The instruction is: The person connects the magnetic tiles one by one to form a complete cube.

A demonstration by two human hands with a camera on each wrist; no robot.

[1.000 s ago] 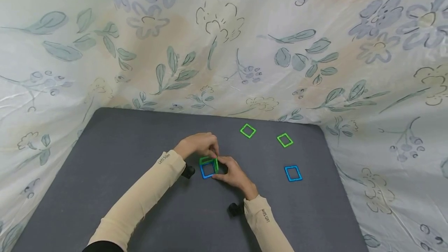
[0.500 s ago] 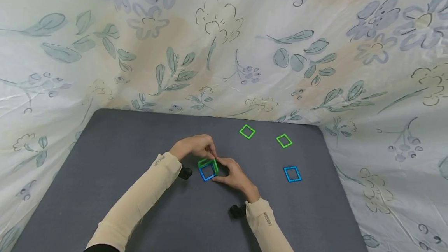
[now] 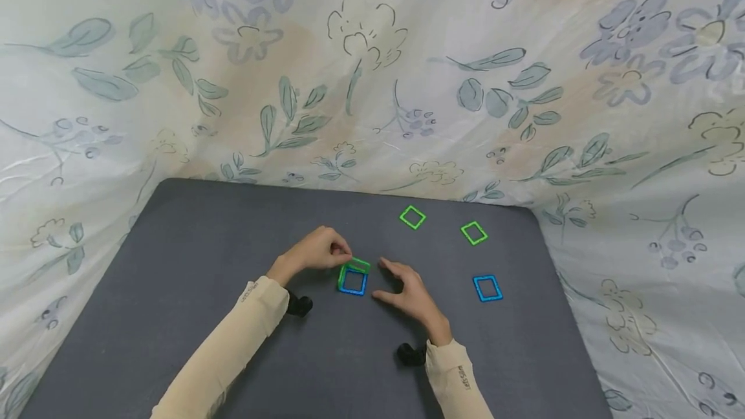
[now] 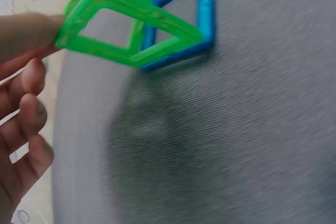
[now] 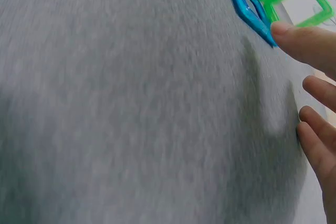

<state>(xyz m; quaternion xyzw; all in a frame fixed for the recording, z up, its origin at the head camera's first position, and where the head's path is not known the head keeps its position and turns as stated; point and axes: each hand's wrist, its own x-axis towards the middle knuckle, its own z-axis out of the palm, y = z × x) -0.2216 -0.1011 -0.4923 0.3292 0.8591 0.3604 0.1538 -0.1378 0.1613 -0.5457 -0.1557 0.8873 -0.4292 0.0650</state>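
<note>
Two green frames (image 4: 126, 30) stand on a flat blue frame (image 4: 197, 19); the left wrist view shows the left hand (image 3: 317, 252) pinching them. Only the head view shows the right hand (image 3: 407, 290), grip wide and holding nothing, just right.

The head view looks forward and down from above the person's arms, taking in the whole grey table (image 3: 192, 264) and the flowered cloth (image 3: 372, 70) hung behind and beside it, from some way off. The left wrist view sits low and very near the tabletop, facing across it past the left hand's fingers (image 4: 29, 114) at the green and blue square frames (image 4: 157, 30). The right wrist view, equally near, faces the same frames (image 5: 257, 3) from the opposite side. All three views share those frames (image 3: 353, 275) and the grey surface around them.
</note>
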